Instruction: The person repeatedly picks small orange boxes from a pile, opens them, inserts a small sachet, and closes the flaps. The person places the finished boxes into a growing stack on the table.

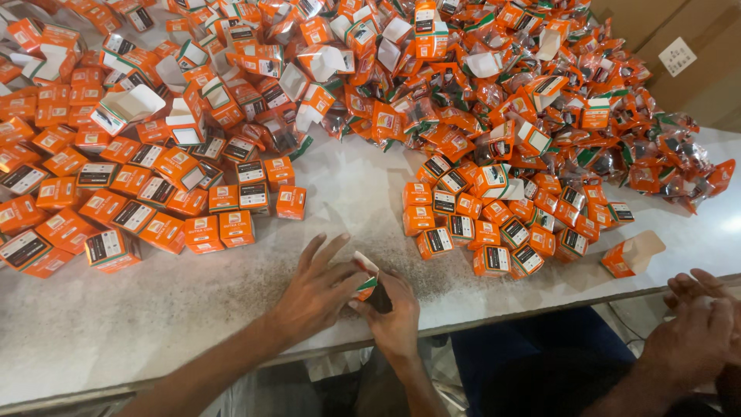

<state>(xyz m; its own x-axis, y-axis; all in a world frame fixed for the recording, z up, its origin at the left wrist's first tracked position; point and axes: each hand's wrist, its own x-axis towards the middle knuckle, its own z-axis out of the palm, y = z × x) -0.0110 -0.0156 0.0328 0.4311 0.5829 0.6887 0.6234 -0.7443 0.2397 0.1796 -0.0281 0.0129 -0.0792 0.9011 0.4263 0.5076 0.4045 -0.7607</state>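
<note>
Down at six o'clock on the table [231, 309], the left hand [316, 289] and right hand [394, 316] both pinched a small orange box [366, 276] around a dark part [380, 300]. Its flap could tear if forced. Fingers hid the part's shape.
</note>
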